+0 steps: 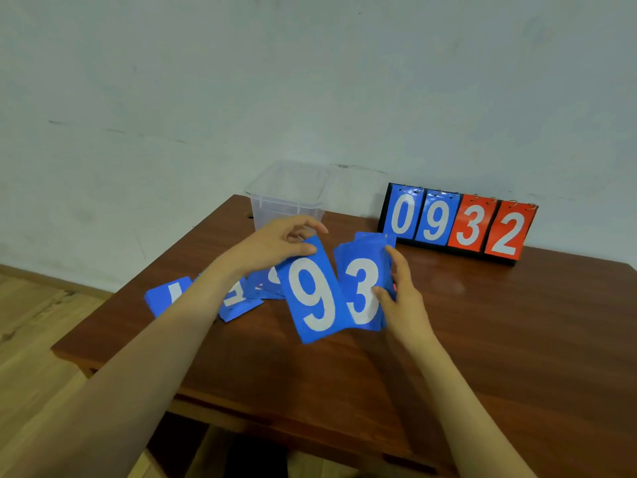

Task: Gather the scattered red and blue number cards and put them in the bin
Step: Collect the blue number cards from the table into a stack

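The left hand (275, 244) pinches the top edge of a blue 9 card (312, 298) between thumb and curled fingers. It holds the card tilted above the desk (465, 339), the card's lower end toward the person. Just beside it, the right hand (401, 298) grips a stack of blue cards (360, 288) by its right edge, with the thumb pressed on the front card's white 3 and the fingers wrapped behind. The stack stands nearly upright, its cards slightly fanned at the top, and a sliver of red shows at its edge by the fingers. The 9 card overlaps the stack's left edge, but whether the two touch cannot be told. Under and to the left of the left forearm, several loose blue cards (238, 301) lie flat on the desk, partly overlapping, their white digits mostly hidden by the arm. Beyond the left hand, near its fingertips, a clear plastic bin (286, 201) stands at the far edge of the desk; what it holds cannot be made out. Beyond and to the right of the right hand, well apart from it, a black flip scoreboard (458, 224) stands on the desk against a pale wall (310, 81), showing a blue 0 and 9 and a red 3 and 2 hung on metal rings. A wooden floor (41, 322) lies to the left of the left arm.
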{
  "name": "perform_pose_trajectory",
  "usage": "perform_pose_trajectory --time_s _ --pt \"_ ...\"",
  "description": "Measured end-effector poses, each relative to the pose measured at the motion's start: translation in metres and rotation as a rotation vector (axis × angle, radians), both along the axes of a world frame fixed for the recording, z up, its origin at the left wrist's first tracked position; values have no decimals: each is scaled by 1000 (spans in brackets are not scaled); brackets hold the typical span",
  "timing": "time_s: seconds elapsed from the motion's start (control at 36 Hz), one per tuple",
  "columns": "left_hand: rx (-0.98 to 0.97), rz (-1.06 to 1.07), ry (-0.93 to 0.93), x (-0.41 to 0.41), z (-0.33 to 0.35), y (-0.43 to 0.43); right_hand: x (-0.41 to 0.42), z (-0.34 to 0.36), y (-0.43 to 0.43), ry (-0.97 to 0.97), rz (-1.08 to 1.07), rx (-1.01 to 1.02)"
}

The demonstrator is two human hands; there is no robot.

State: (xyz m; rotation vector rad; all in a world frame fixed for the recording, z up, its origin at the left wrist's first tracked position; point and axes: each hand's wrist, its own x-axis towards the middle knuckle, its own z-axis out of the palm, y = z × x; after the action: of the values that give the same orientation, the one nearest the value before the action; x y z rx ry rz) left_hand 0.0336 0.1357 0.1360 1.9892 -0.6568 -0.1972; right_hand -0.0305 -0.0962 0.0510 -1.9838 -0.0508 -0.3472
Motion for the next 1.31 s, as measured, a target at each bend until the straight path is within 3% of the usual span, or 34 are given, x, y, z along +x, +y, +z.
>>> perform_pose_trajectory --time_s 0.14,0.42,0.64,0.75,0.83,0.92,1.0,1.08,1.14,1.25,1.31 --pt "128 9 -126 -1 -7 -28 -6 2 3 93 113 8" --pt "160 114 -383 -9 -38 -59 -18 6 13 243 190 417" --pt "89 155 -368 -6 -50 -58 -16 -1 15 266 176 464" --pt "36 369 -294 8 -62 -38 -10 -6 14 274 72 439" --pt "311 480 -189 25 -80 -10 -7 -10 12 286 18 422" --pt "600 338 -9 34 -100 10 -3 -13 11 297 0 414" --pt "837 198 29 36 -113 16 0 -15 13 312 -14 417" --pt "930 187 49 40 -124 19 2 -15 16 318 -18 410" --pt "967 187 -6 42 -129 19 4 -15 17 323 -17 414" --pt "1117 146 -287 33 -129 10 8 -18 20 336 -22 395" --pt "1088 135 -384 30 -132 9 9 -19 23 338 -25 397"
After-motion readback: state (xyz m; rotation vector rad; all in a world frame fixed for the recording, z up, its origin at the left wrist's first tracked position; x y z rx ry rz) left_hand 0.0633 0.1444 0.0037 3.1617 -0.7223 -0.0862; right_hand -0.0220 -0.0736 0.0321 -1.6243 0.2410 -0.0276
